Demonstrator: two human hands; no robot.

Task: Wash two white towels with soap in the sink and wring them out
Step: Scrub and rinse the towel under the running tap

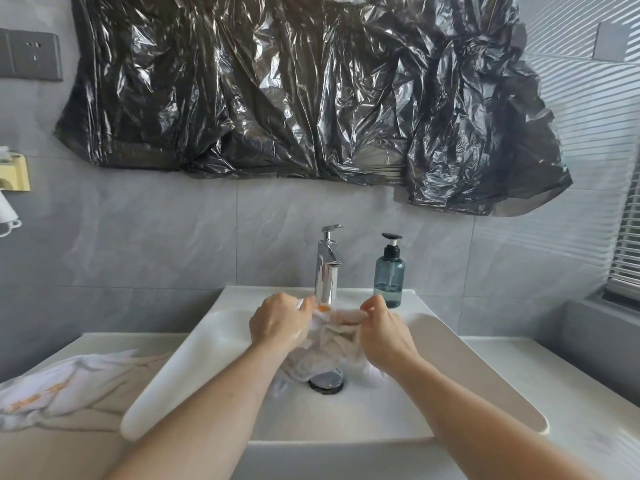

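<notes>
Both forearms reach forward — left hand (278,322) and right hand (384,332) curled, fingers pinching.

Grey tiled wall (156,244), black plastic sheet (304,91), window blinds (627,244).

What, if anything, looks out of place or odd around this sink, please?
Crumpled black plastic sheeting is stuck across the wall above the faucet, hanging unevenly and sagging lower at the right. Nothing looks spilled or broken.
</notes>
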